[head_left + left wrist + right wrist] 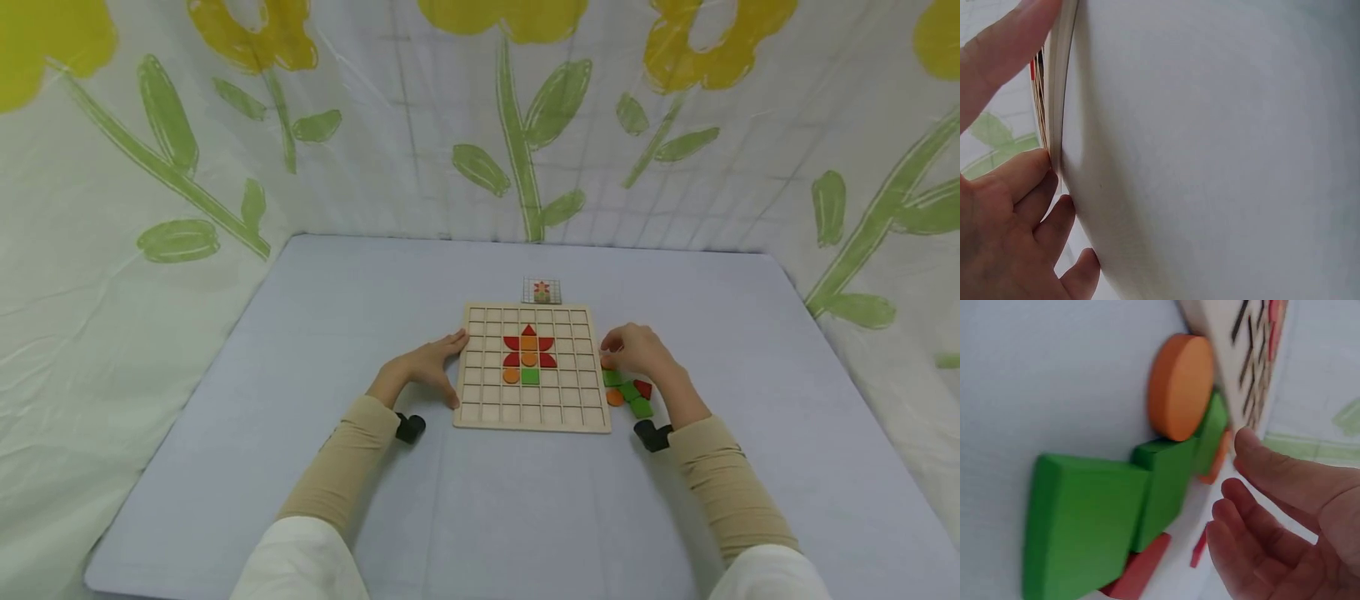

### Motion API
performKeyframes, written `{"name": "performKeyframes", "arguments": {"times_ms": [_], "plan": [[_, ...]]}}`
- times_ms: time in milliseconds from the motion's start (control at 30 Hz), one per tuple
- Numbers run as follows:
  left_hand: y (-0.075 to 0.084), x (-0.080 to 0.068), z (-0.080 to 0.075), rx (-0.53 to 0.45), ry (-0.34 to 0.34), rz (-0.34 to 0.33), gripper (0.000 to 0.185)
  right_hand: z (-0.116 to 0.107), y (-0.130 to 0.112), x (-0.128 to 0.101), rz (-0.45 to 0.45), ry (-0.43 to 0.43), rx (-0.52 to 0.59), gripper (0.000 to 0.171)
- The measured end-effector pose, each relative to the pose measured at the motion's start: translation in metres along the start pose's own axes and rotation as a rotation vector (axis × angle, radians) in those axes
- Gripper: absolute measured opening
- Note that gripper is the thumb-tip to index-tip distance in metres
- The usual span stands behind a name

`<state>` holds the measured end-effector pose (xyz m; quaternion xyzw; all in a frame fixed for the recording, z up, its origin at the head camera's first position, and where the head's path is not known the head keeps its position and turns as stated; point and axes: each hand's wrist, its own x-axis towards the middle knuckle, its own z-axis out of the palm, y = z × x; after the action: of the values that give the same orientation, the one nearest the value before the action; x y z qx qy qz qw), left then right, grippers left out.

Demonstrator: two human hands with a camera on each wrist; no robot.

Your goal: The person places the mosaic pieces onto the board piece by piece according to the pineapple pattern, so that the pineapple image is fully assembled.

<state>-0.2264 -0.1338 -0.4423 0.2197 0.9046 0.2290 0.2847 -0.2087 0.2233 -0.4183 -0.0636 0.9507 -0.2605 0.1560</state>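
A square wooden grid board [487, 417] lies flat, with red, orange and green pieces forming a flower in its middle. My left hand [427, 365] rests at its left edge, thumb and fingers spread apart; in the left wrist view the fingertips touch the rim. Beside the right edge is my right hand [641, 348], fingers bent, at an orange disc [606, 362]. In the right wrist view the thumb and fingertips are close to that disc [1217, 459]; whether they pinch it cannot be told.
Near the right hand lie green squares [641, 407], another orange disc [615, 397] and a red piece [642, 388]. A small pattern card [542, 291] showing the flower sits behind the board. Flower-printed sheeting [360, 183] hangs behind the table [510, 517].
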Motion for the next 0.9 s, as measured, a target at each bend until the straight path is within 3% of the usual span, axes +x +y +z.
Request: {"name": "performKeyframes", "arguments": {"times_ms": [167, 333, 633, 900], "plan": [[0.0, 0.0, 0.0, -0.003, -0.011, -0.001, 0.116, 0.004, 0.008, 0.003, 0.033, 0.001, 0.013, 0.023], [0.0, 0.001, 0.0, -0.001, -0.013, 0.005, 0.115, 0.004, 0.014, 0.005, 0.023, 0.051, 0.003, 0.025], [-0.001, 0.001, -0.001, -0.007, -0.002, 0.011, 0.116, 0.005, 0.019, 0.006, 0.005, 0.067, -0.003, 0.03], [-0.002, 0.002, 0.001, 0.0, -0.004, 0.003, 0.116, 0.006, 0.013, 0.003, -0.065, 0.143, 0.051, 0.024]]}}
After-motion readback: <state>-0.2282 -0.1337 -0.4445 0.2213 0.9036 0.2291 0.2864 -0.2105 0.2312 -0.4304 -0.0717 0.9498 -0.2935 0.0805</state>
